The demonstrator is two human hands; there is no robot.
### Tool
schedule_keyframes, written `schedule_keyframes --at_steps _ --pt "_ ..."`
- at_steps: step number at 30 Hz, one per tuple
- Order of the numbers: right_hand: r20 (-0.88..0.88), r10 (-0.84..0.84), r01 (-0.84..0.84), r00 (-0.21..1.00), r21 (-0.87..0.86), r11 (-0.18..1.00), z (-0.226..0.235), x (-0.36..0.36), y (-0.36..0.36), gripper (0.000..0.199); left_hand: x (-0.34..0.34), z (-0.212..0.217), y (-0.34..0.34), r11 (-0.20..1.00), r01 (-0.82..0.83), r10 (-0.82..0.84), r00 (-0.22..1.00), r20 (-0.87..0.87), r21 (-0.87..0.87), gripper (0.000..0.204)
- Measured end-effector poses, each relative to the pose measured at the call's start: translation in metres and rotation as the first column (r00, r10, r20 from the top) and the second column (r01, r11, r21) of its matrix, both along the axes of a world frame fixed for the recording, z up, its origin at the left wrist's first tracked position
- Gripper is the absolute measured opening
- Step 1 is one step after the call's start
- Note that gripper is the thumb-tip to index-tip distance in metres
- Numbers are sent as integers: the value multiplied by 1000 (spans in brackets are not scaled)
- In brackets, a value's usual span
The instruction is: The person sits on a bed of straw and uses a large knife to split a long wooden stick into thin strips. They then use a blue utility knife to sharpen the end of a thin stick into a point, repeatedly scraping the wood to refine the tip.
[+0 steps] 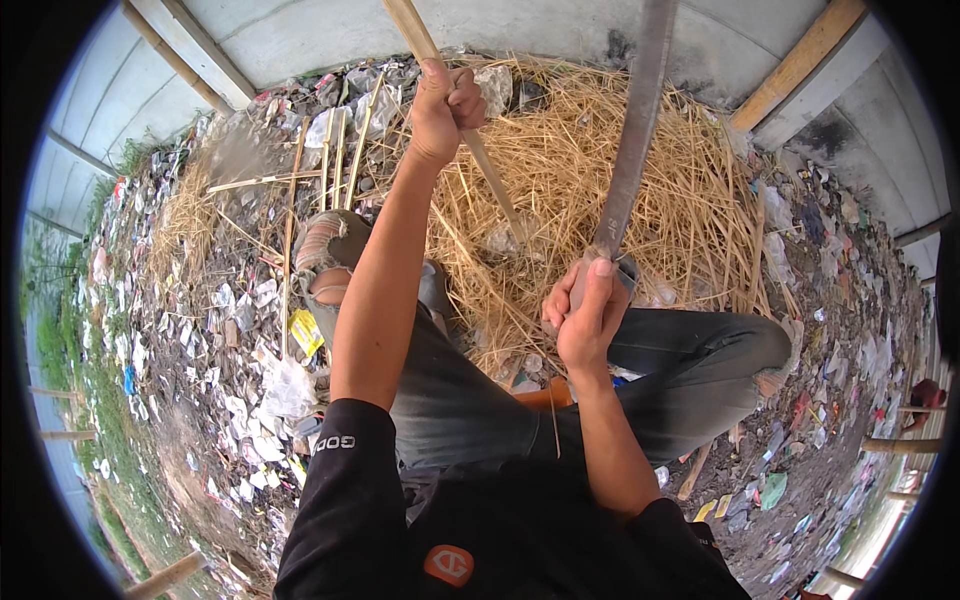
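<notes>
My left hand (pixel 440 112) is closed around a long split bamboo strip (pixel 490 178). The strip slants from the upper left, and its lower end reaches down to a heap of straw-coloured bamboo shavings (pixel 690 205). In my right hand (pixel 588 318) is the handle of a machete (pixel 640 125), its long grey blade pointing up and away from me. Blade and strip are apart. My legs (pixel 690 365) are bent on either side of the near part of the heap, in worn dark trousers. An orange object (pixel 545 395) lies partly hidden between them.
Several bamboo strips (pixel 358 140) lie left of the heap. Scraps of plastic and paper (pixel 265 405) litter the dirt around me. A grey panel wall (pixel 310 40) with bamboo posts (pixel 800 65) stands close beyond the heap. Green plants (pixel 60 340) grow at the far left.
</notes>
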State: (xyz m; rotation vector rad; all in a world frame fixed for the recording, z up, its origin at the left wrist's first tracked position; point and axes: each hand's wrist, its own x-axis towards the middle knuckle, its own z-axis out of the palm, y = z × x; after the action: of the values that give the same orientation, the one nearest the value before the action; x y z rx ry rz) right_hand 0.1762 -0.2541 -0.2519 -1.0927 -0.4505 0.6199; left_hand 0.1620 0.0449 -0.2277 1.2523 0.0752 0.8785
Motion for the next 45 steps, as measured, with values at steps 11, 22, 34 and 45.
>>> schedule_keyframes --at_steps 11,22,34,45 --pt "-65 123 -139 990 -422 896 -74 -17 -15 51 -2 -4 -2 999 -11 13 999 35 -53 71" --pt "-550 -139 -357 823 -692 627 -174 -6 -5 45 -24 2 1 961 -231 245 966 79 -152 68" --pt "532 244 74 811 -507 859 -106 -31 1 40 -119 80 -18 957 -230 278 899 339 -176 66" --pt "269 15 116 963 -466 877 -115 21 5 49 -232 182 -82 782 -481 618 516 593 -396 59"
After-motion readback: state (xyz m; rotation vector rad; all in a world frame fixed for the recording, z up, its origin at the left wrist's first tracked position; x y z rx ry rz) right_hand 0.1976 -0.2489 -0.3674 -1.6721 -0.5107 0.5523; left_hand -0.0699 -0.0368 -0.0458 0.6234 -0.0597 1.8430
